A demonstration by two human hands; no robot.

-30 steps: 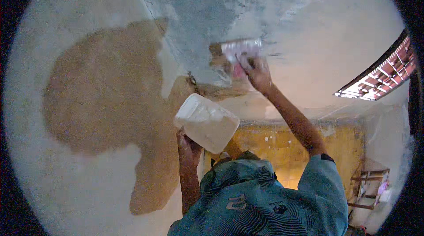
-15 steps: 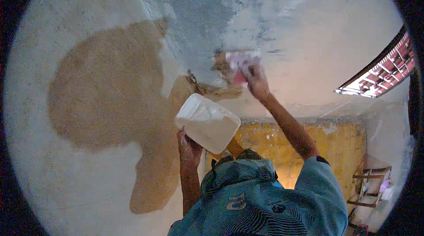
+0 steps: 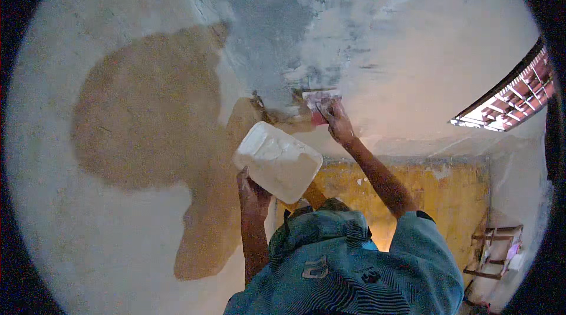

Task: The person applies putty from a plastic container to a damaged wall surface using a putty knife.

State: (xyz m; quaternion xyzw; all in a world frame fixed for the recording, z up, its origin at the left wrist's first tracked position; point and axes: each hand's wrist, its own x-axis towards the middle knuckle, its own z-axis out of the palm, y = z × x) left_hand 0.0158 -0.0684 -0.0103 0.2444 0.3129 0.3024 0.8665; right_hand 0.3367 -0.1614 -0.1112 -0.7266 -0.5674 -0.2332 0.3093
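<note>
My left hand (image 3: 253, 190) grips the near left edge of a white rectangular plastic tub (image 3: 282, 158). The tub is tilted, and pale paste coats its inside. Beyond it, my right hand (image 3: 341, 125) is closed on a wide putty knife (image 3: 321, 100) with a reddish handle. White paste is smeared over its blade and my fingers. The blade lies against the plastered surface (image 3: 389, 91), at the lower end of a grey patch (image 3: 265, 38) streaked with white. A dark, rough crack (image 3: 258, 100) shows just left of the knife.
A pale wall (image 3: 53, 126) with a large brown shadow fills the left side. Below the plastered area is a worn yellow wall (image 3: 436, 191). A barred opening (image 3: 507, 99) is at the right, and a wooden frame (image 3: 495, 250) stands at the lower right.
My right hand has drawn the putty knife down toward me across the surface. The tub has hardly moved in my left hand.
</note>
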